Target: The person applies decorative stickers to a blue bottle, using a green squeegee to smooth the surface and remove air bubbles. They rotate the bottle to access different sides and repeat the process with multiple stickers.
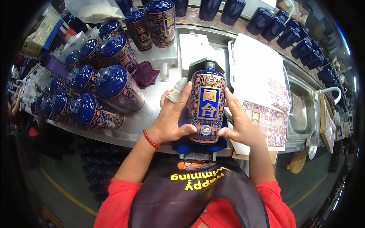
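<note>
Between my two hands is a dark blue glass bottle wrapped in a floral label with a blue and gold front panel. My left hand presses along its left side, thumb on the lower front; one finger wears a pale wrapping, and a red bead bracelet circles the wrist. My right hand grips the right side, its thumb near the bottom of the label. The bottle's neck points away from me. Behind the neck is a dark angular holder, largely hidden by the bottle.
Several labelled blue bottles crowd the metal table's left side, beside a dark purple cloth. A clear bottle lies near them. To the right are white sheets, patterned label sheets and a sink. Unlabelled blue bottles line the back.
</note>
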Demonstrator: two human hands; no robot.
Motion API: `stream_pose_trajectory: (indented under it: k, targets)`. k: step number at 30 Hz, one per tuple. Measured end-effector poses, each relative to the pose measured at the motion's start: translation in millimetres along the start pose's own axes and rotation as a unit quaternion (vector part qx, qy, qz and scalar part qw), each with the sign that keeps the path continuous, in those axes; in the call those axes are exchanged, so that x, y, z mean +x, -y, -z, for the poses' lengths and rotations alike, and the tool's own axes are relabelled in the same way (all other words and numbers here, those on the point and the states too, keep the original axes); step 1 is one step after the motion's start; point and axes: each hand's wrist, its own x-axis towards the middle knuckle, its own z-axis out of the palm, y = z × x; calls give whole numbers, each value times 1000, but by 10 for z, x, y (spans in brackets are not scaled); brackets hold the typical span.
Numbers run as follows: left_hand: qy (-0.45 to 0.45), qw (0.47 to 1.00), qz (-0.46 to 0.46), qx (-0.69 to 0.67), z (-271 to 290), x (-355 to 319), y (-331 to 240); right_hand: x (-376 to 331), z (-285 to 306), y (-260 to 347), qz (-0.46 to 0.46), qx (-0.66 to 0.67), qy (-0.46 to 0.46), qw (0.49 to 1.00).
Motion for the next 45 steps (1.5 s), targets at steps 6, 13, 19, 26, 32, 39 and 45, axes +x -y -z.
stream_pose_trajectory:
  k: [6, 13, 19, 26, 32, 39, 45]
  targets:
    - [23, 999, 19, -30, -95, -73, 8, -21, -35, -14, -19, 28, -7, 999]
    - [28, 999, 16, -33, -20, -8, 13, -4, 52, 43, -34, -39, 7, 999]
    - [16, 999, -19, 22, 56, 184, 9, 128, 123, 91, 6, 6, -12, 1000]
    - [37, 999, -8, 23, 106, 237, 13, 181, 177, 70, 28, -24, -9, 999]
    - [41, 999, -11, 21, 110, 267, -5, 225, 199, 75, 38, -10, 5, 999]
    - [49, 999, 1, 1, 153, 241, -14, 179, 160, 59, 36, -3, -1, 999]
    - [95, 995, -17, 9, 158, 100, 55, 73, 78, 40, 43, 4, 0, 999]
